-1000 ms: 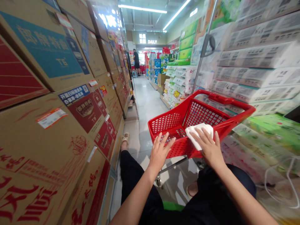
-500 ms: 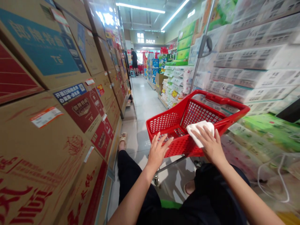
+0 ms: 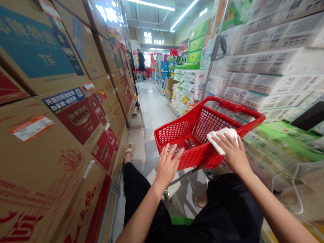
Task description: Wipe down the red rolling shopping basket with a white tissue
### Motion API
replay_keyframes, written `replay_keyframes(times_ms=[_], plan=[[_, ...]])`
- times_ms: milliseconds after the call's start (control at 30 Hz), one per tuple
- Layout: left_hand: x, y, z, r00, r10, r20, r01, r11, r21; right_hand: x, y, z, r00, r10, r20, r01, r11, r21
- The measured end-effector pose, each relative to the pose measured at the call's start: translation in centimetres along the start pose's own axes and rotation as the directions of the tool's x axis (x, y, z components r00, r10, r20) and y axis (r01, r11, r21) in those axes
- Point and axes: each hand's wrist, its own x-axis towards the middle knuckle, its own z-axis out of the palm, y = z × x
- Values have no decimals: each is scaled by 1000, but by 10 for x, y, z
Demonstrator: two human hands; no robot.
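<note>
In front of me stands a red plastic shopping cart (image 3: 194, 158) with a mesh-like, perforated basket. My left hand (image 3: 166, 165) is open, its spread fingers resting at the basket's near left rim. A folded white cloth (image 3: 218, 147) lies over the near rim toward the right. My right hand (image 3: 236, 157) presses this cloth against the rim, fingers laid across it. The cart's handle (image 3: 253, 113) extends up and right beyond that hand. The basket's inside shows only its red floor and walls.
Stacked cardboard boxes (image 3: 76, 114) wall the left side. Piles of white and green tissue packs (image 3: 263, 81) rise on the right, with a black phone-like slab (image 3: 308, 116) there. A metal pole (image 3: 215, 50) stands behind the cart. A person (image 3: 141, 62) stands down the aisle.
My right hand and the cloth have slid slightly right along the rim. The whole view has shifted a little, so the cart and boxes appear further left. My left hand stays at the rim.
</note>
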Motion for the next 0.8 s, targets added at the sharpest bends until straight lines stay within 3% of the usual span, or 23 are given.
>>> replay_keyframes(times_ms=[167, 300, 433, 600, 667, 800], plan=[[27, 43, -4, 999, 21, 39, -22, 1000, 19, -2, -51, 10, 994, -101, 42, 97, 992, 82], [53, 69, 7, 993, 62, 100, -62, 998, -3, -5, -81, 12, 980, -201, -4, 199, 970, 143], [55, 68, 19, 991, 86, 104, -89, 996, 22, -5, -52, -2, 969, -246, 32, 241, 964, 111], [49, 60, 22, 989, 102, 108, -104, 995, 9, -7, 12, -17, 1000, 12, -11, -13, 999, -45], [49, 60, 22, 989, 103, 107, -106, 994, 17, -11, 17, -18, 998, 53, -22, -54, 997, -47], [47, 60, 23, 991, 93, 100, -97, 995, 37, -19, 4, -22, 998, -41, 45, 41, 999, -7]])
